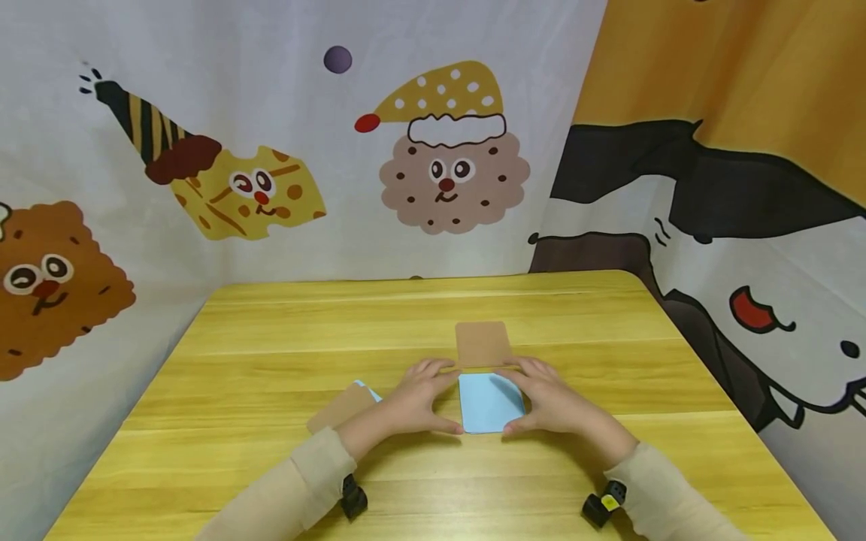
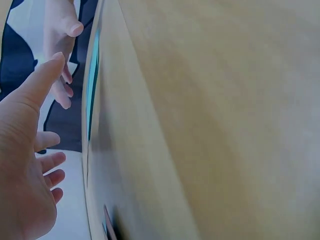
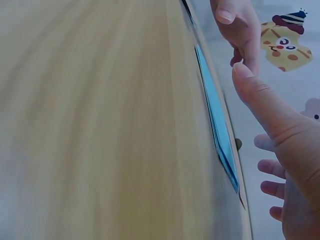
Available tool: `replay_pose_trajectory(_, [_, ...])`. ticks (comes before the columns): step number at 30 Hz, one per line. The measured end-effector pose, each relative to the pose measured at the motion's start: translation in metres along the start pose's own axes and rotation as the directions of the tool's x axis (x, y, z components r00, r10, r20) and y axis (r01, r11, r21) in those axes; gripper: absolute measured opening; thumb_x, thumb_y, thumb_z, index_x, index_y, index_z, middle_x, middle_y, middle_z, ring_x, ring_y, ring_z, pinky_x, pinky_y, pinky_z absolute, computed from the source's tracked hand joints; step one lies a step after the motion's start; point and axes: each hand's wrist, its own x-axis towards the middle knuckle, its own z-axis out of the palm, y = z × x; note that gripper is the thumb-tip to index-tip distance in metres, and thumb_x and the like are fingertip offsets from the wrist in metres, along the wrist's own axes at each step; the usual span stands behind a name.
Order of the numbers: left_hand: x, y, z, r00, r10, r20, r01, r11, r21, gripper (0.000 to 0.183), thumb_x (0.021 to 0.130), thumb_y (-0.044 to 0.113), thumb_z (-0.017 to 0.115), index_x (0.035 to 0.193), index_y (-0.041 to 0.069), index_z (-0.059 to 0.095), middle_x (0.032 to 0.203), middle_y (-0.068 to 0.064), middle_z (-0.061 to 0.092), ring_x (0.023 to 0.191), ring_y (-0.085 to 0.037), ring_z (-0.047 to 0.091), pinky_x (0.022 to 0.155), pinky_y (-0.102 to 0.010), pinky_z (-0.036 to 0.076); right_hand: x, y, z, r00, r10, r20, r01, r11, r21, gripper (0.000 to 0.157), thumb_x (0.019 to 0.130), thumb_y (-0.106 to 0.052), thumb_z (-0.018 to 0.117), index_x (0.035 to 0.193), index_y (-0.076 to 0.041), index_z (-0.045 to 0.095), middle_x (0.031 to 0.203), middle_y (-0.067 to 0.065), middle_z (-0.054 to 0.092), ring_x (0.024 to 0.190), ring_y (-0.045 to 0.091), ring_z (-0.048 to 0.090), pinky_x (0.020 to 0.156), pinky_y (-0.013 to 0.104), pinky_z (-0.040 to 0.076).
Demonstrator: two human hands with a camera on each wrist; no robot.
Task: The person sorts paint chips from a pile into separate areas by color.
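Note:
A square light-blue card (image 1: 490, 404), with layered edges like a thin stack in the right wrist view, lies flat between my two hands. My left hand (image 1: 421, 398) is at its left side, thumb and fingers spread apart in a C shape. On the other side my right hand (image 1: 551, 398) is spread the same way, its thumb and fingertips overlapping the card's right corners in the head view. Both wrist views show the thumbs extended and nothing gripped. Whether any fingertip touches the card, I cannot tell.
Just beyond the blue card lies a brown square card (image 1: 483, 344). Left of my left wrist sits another brown card (image 1: 341, 407), angled, with a blue corner peeking out beneath it. The wooden table (image 1: 271, 330) meets a cartoon-print curtain (image 1: 352, 195) at its far edge.

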Motion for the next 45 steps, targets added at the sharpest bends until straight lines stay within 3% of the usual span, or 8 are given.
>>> replay_pose_trajectory(11, [-0.034, -0.013, -0.011, 0.995, -0.071, -0.064, 0.072, 0.997, 0.012, 0.098, 0.071, 0.062, 0.074, 0.143, 0.004, 0.043, 0.147, -0.013, 0.036, 0.134, -0.032, 0.029, 0.107, -0.053, 0.022, 0.022, -0.017, 0.01, 0.999, -0.022, 0.025, 0.022, 1.0, 0.02, 0.105, 0.06, -0.063, 0.08, 0.146, -0.016, 0.042, 0.148, 0.013, 0.035, 0.134, 0.034, 0.027, 0.106, 0.059, 0.017])
replay_pose_trajectory(17, [-0.059, -0.022, -0.018, 0.986, -0.141, -0.091, 0.144, 0.989, 0.028, 0.099, 0.071, 0.063, 0.073, 0.145, 0.005, 0.041, 0.148, -0.014, 0.034, 0.135, -0.033, 0.028, 0.106, -0.054, 0.023, 0.04, -0.025, 0.018, 0.996, -0.086, 0.026, 0.086, 0.996, 0.01, 0.104, 0.062, -0.064, 0.079, 0.146, -0.014, 0.041, 0.149, 0.013, 0.033, 0.135, 0.03, 0.026, 0.107, 0.058, 0.015])
replay_pose_trajectory(23, [-0.086, -0.032, -0.022, 0.969, -0.197, -0.148, 0.199, 0.98, -0.003, 0.1, 0.069, 0.06, 0.076, 0.143, 0.002, 0.043, 0.147, -0.016, 0.035, 0.135, -0.035, 0.027, 0.106, -0.058, 0.02, 0.057, -0.039, 0.025, 0.99, -0.13, 0.056, 0.128, 0.991, 0.039, 0.102, 0.066, -0.058, 0.08, 0.147, -0.013, 0.038, 0.151, 0.014, 0.028, 0.137, 0.029, 0.021, 0.106, 0.058, 0.016])
replay_pose_trajectory(33, [-0.126, -0.047, -0.022, 0.922, -0.287, -0.258, 0.296, 0.955, -0.002, 0.098, 0.064, 0.056, 0.081, 0.138, 0.0, 0.049, 0.141, -0.018, 0.043, 0.129, -0.039, 0.034, 0.101, -0.061, 0.024, 0.086, -0.066, 0.038, 0.977, -0.17, 0.132, 0.165, 0.985, 0.049, 0.102, 0.067, -0.057, 0.079, 0.149, -0.017, 0.035, 0.153, 0.011, 0.025, 0.139, 0.027, 0.019, 0.109, 0.057, 0.013])
replay_pose_trajectory(45, [-0.16, -0.056, -0.018, 0.903, -0.326, -0.281, 0.348, 0.937, 0.029, 0.105, 0.064, 0.068, 0.075, 0.134, -0.007, 0.05, 0.137, -0.022, 0.045, 0.126, -0.041, 0.037, 0.099, -0.062, 0.026, 0.119, -0.092, 0.056, 0.93, -0.296, 0.218, 0.309, 0.951, -0.028, 0.102, 0.068, -0.067, 0.072, 0.149, -0.018, 0.035, 0.152, 0.009, 0.029, 0.139, 0.023, 0.023, 0.111, 0.048, 0.017])
